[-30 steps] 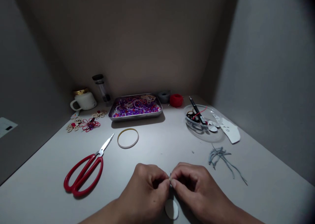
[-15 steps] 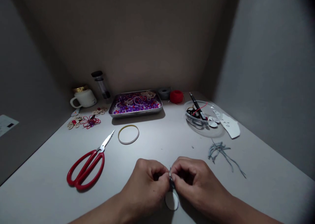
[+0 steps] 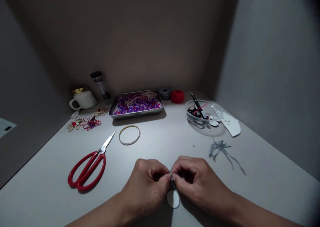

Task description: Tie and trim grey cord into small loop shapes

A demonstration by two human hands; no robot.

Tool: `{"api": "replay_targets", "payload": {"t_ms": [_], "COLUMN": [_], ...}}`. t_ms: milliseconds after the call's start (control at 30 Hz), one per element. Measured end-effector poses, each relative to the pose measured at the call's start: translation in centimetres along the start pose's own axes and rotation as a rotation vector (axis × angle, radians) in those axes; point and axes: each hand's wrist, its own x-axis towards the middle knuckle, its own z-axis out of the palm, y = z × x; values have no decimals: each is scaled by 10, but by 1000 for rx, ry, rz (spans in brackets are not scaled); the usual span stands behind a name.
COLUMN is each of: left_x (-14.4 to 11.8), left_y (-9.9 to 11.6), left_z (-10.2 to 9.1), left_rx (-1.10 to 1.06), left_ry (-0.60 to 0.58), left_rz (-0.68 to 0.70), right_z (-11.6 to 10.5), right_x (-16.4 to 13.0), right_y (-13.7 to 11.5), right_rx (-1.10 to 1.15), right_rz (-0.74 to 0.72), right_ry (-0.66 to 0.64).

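Observation:
My left hand (image 3: 147,187) and my right hand (image 3: 197,183) meet fingertip to fingertip low in the middle of the table, both pinching a thin grey cord or wire (image 3: 172,182) between thumbs and forefingers. A small white oval disc (image 3: 173,199) lies or hangs just below the fingertips, partly hidden by them. Whether the cord is joined to the disc cannot be told.
Red-handled scissors (image 3: 87,168) lie to the left, a thin ring (image 3: 129,134) beyond them. At the back stand a metal tray of beads (image 3: 136,104), a white mug (image 3: 82,100), a vial (image 3: 100,84), red thread (image 3: 177,96). A clear dish (image 3: 203,118) and grey cord scraps (image 3: 221,150) are on the right.
The view has shifted slightly, so my hands sit a little higher in the frame. My fingers keep working the cord at the same spot; nothing else on the table moved.

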Motion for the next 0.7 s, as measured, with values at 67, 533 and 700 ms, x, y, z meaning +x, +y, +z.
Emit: {"api": "replay_targets", "payload": {"t_ms": [67, 533, 700], "left_x": [0, 2, 3], "left_y": [-1, 0, 0], "left_z": [1, 4, 4], "left_rx": [19, -80, -55], "left_ry": [4, -19, -20], "left_rz": [7, -104, -95], "right_z": [1, 1, 1], "right_x": [-1, -2, -2], "right_y": [1, 4, 4], "right_rx": [-4, -14, -11], "right_rz": [-18, -53, -41], "right_ry": [4, -6, -7]}}
